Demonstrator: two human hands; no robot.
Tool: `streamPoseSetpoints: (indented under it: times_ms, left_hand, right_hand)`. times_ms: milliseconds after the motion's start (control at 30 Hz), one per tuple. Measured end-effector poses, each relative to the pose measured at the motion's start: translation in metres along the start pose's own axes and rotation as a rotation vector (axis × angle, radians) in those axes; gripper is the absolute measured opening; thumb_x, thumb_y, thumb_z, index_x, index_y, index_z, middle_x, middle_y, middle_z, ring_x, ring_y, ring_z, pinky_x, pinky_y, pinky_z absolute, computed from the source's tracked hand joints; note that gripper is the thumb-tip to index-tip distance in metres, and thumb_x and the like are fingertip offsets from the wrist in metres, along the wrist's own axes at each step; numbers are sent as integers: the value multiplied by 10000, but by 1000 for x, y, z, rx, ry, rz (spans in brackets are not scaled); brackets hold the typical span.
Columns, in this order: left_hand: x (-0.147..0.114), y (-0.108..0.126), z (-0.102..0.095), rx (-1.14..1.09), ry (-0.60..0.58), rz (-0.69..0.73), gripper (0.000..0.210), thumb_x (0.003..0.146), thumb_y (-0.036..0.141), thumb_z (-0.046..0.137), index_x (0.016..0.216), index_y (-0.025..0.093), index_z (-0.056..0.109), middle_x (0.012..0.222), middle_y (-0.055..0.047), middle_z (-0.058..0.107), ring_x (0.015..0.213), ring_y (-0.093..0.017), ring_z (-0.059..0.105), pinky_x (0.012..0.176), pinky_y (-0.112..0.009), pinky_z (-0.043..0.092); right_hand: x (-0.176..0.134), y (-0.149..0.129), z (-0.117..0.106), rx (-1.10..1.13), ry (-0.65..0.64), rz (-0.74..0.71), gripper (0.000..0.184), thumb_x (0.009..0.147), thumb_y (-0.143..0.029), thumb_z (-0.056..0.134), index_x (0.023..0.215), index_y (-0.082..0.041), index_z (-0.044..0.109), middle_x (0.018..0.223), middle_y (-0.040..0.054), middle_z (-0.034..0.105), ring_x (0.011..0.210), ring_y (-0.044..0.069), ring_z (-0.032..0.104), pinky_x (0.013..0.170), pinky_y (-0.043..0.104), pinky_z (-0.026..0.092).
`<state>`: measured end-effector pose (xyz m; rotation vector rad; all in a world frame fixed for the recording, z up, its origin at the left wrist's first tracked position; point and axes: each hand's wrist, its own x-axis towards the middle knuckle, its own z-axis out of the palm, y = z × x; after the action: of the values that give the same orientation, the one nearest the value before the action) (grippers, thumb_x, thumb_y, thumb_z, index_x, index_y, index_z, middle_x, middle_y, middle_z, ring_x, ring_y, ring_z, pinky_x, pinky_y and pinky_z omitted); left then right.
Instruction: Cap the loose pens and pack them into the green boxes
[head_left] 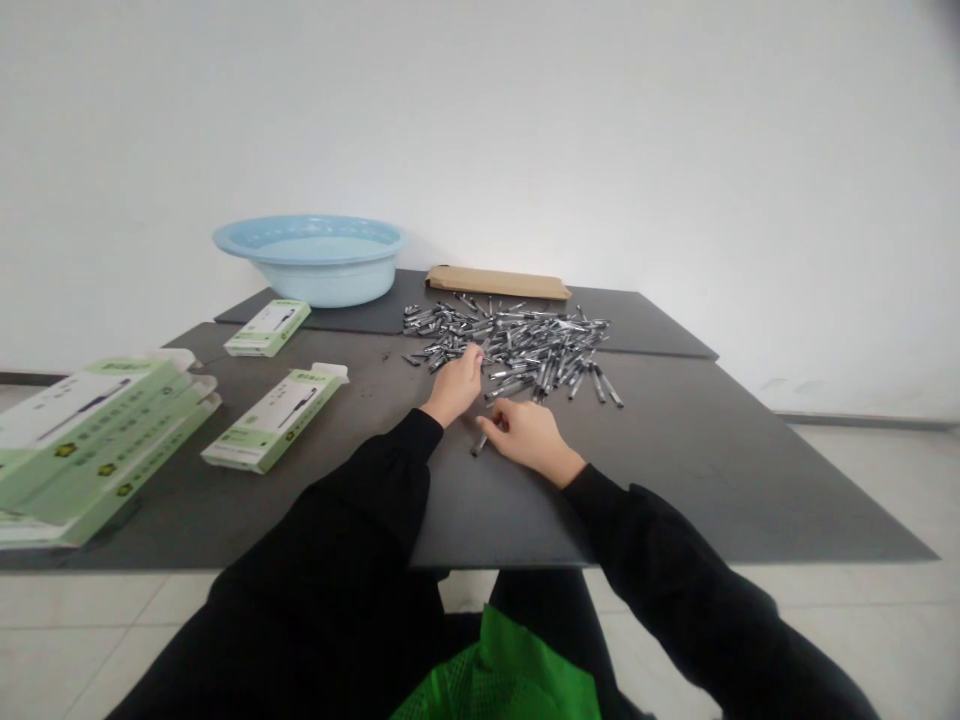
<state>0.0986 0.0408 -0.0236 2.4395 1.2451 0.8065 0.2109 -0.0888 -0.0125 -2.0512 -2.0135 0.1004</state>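
Note:
A loose heap of clear-and-black pens [551,345] lies spread over the middle of the dark table. At its near left edge is my left hand [454,386], fingers pinched together around what looks like one pen, mostly lost against the heap. Closer to me, my right hand [531,437] rests low over the tabletop, closed on a single pen [478,444] whose end sticks out to the left of the fingers. The fingertips of both hands are partly hidden.
Flattish green-and-white pen boxes lie on the left: a stack [97,430], one box [277,418] with its end flap open, and another box [268,328] farther back. Behind them stands a light blue basin [330,280]. A brown cardboard piece [499,283] lies beyond the pens, near the wall.

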Motion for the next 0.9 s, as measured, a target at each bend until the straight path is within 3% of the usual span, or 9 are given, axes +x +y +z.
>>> streamPoseSetpoints:
  times_ms: [133, 267, 433, 567, 700, 900]
  left_hand:
    - [3, -11, 2, -84, -17, -21, 344, 992, 229, 312, 1282, 199, 495, 1137, -125, 712, 1063, -259, 676, 912, -374, 486]
    - [2, -8, 7, -118, 8, 32, 323, 979, 201, 307, 1233, 193, 505, 1192, -132, 684, 1106, -242, 654, 932, -364, 479]
    - [-1, -1, 7, -79, -45, 53, 268, 1001, 303, 312, 1106, 219, 544, 990, -97, 714, 955, -260, 685, 836, -366, 490]
    - [-1, 0, 6, -67, -67, 23, 286, 1010, 338, 302, 1043, 234, 567, 927, -83, 718, 926, -269, 691, 808, -358, 483]
    - [-1, -1, 6, -135, -55, 21, 276, 1008, 302, 323, 1078, 246, 585, 1015, -77, 729, 1005, -245, 683, 857, -329, 478]
    - [-3, 3, 7, -162, -76, 51, 305, 1008, 297, 322, 1146, 238, 587, 1082, -85, 729, 1060, -249, 674, 884, -333, 478]
  right_hand:
    - [11, -15, 7, -60, -44, 37, 318, 900, -494, 525, 967, -208, 647, 896, 106, 740, 831, 265, 691, 694, 318, 441]
    - [16, 3, 8, -108, -31, 199, 287, 929, -377, 445, 902, -204, 673, 900, 131, 743, 834, 282, 707, 679, 333, 452]
    - [21, 21, 8, -99, 6, 309, 288, 925, -402, 468, 919, -206, 679, 910, 125, 742, 838, 258, 699, 683, 316, 445]
    - [31, 39, 6, 16, 86, 253, 278, 916, -444, 504, 904, -223, 673, 854, 84, 718, 817, 237, 661, 685, 301, 428]
    - [47, 74, 6, 120, 161, 40, 191, 886, -228, 525, 976, -200, 690, 959, 70, 662, 834, 185, 608, 768, 277, 440]
    - [58, 99, 14, 34, 175, -58, 205, 887, -218, 568, 975, -183, 750, 987, 98, 576, 986, 232, 548, 910, 341, 422]
